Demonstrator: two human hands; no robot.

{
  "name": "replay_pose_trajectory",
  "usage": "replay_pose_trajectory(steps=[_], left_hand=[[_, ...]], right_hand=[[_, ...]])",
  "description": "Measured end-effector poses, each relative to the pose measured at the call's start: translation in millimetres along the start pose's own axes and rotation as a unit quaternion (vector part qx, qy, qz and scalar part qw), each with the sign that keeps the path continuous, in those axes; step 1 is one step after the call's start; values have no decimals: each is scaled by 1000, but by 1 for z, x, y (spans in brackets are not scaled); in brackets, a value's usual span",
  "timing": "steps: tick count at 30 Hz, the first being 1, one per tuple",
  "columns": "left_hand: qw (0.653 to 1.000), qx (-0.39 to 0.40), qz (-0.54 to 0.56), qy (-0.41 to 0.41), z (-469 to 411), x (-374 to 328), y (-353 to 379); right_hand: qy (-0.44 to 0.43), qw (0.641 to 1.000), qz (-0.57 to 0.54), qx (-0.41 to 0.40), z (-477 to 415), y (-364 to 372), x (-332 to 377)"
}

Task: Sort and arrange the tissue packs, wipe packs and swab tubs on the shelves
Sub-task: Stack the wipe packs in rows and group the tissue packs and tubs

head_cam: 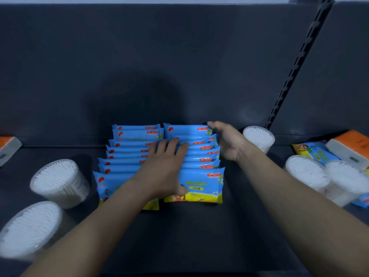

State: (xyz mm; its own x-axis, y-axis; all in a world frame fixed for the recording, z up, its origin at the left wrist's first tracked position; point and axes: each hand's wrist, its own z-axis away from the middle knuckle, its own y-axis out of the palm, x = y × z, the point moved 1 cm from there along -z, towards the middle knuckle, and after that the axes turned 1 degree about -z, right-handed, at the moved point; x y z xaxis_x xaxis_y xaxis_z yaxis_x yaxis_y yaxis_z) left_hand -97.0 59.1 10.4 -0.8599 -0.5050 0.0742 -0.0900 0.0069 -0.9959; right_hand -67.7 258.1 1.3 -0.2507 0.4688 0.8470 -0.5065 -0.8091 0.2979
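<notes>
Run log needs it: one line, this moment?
wipe packs: two rows | left hand: flat on top | right hand: against right row's end | swab tubs: both sides

Five round swab tubs (60, 182): two at left, three at right. Two orange-and-white tissue packs (351, 144), one at each edge. Blue wipe packs (201, 182) in two side-by-side rows: about eight in the left, about seven in the right, some partly hidden. Two more lying loose at far right.
</notes>
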Motion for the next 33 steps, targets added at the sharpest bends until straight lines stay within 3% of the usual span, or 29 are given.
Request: replay_pose_trajectory(steps=[5, 10, 16, 19, 23, 26, 30, 31, 33], left_hand=[[999, -17, -39, 3, -6, -3, 0], [993, -102, -61, 4, -10, -3, 7], [998, -52, -24, 6, -10, -2, 7], [998, -56, -23, 5, -7, -2, 6], [997, -68, 16, 12, -3, 1, 3], [998, -58, 33, 18, 0, 4, 1], [997, -40, 64, 17, 10, 10, -2], [997, -34, 75, 9, 13, 13, -3], [995, -15, 98, -15, 21, 21, -7]], right_hand=[[-64, 993, 74, -70, 6, 12, 2], [-68, 994, 53, -64, 15, 6, 1], [-84, 989, 103, -66, 25, 4, -9], [-119, 971, 203, -48, 35, 3, -10], [-165, 891, 413, -88, 55, 10, -5], [-211, 820, 531, -45, 72, 22, -4], [-123, 643, 756, -2, 84, 31, -13], [-127, 627, 768, -13, 85, 33, -14], [-146, 634, 759, -30, 83, 36, -16]])
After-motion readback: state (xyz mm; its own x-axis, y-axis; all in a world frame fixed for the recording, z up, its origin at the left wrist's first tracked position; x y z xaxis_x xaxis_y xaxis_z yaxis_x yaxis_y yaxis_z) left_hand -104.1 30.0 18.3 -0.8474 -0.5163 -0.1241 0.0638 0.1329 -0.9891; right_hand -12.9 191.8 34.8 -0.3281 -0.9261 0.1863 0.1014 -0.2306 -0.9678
